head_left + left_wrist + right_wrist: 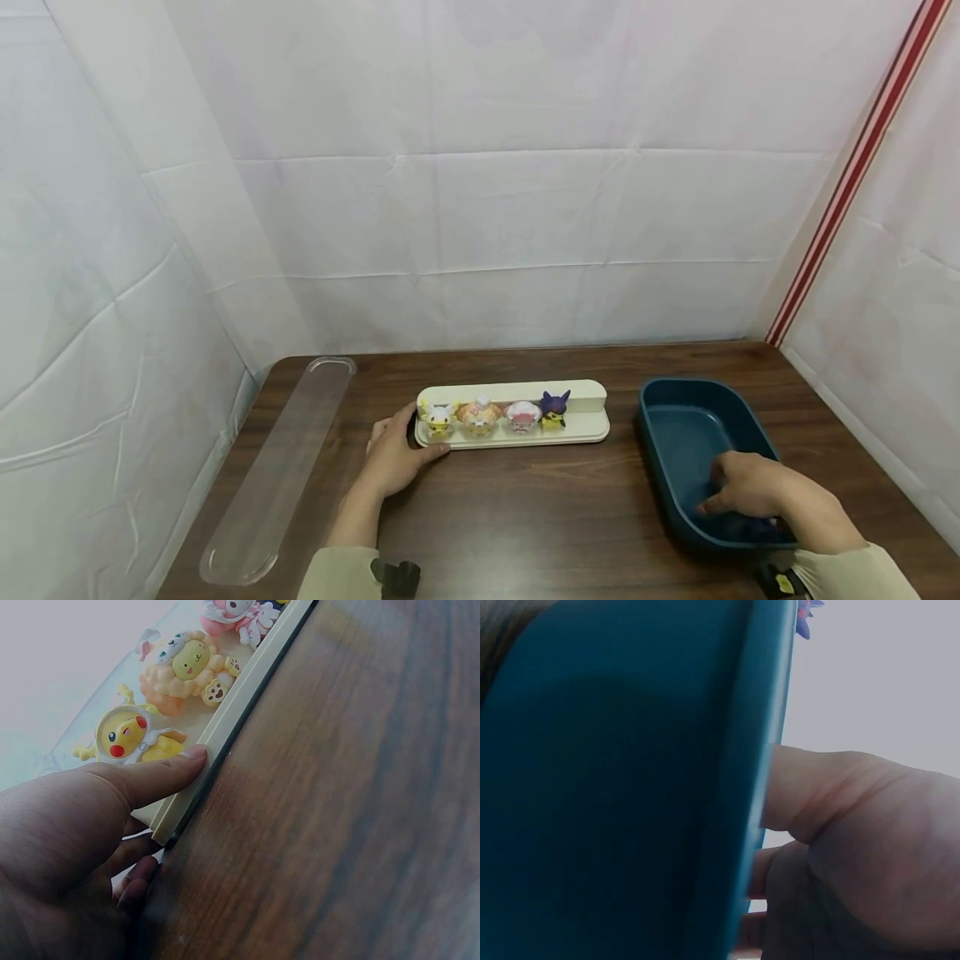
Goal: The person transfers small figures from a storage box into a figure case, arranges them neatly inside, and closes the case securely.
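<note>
Right hand reaches into dark teal bin, fingers curled over its near rim. Left hand grips the left end of the cream tray; four small figurines stand in a row.

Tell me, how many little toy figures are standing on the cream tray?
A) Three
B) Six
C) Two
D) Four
D: the head view shows four figures in a row on the cream tray: a yellow one, an orange one, a pink one and a purple one.

Bare tabletop between tray — basin
</note>
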